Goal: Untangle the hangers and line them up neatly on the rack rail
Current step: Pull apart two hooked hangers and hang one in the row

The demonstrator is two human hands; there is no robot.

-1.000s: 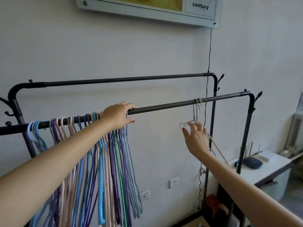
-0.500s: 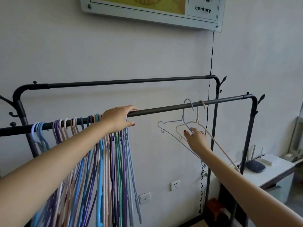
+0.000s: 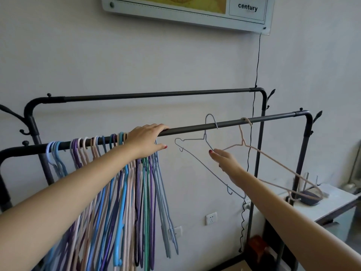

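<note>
Sign (image 3: 195, 8) reads "century" — top cut off | your left hand (image 3: 145, 139) rests flat on rail (image 3: 254, 120) | your right hand (image 3: 224, 161), fingers straight, touches blue hanger (image 3: 197, 156) — pink hanger (image 3: 273, 162) beside

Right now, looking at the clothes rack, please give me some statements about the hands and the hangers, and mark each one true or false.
1. The left hand rests on the dark metal front rail. True.
2. Two thin wire hangers hang apart from the bunch: a pale blue one and a pale pink one. True.
3. The right hand grips the back rail. False: it reaches the pale blue hanger below the front rail.
4. The colourful bunch of hangers hangs on the back rail. False: on the front rail.
</note>
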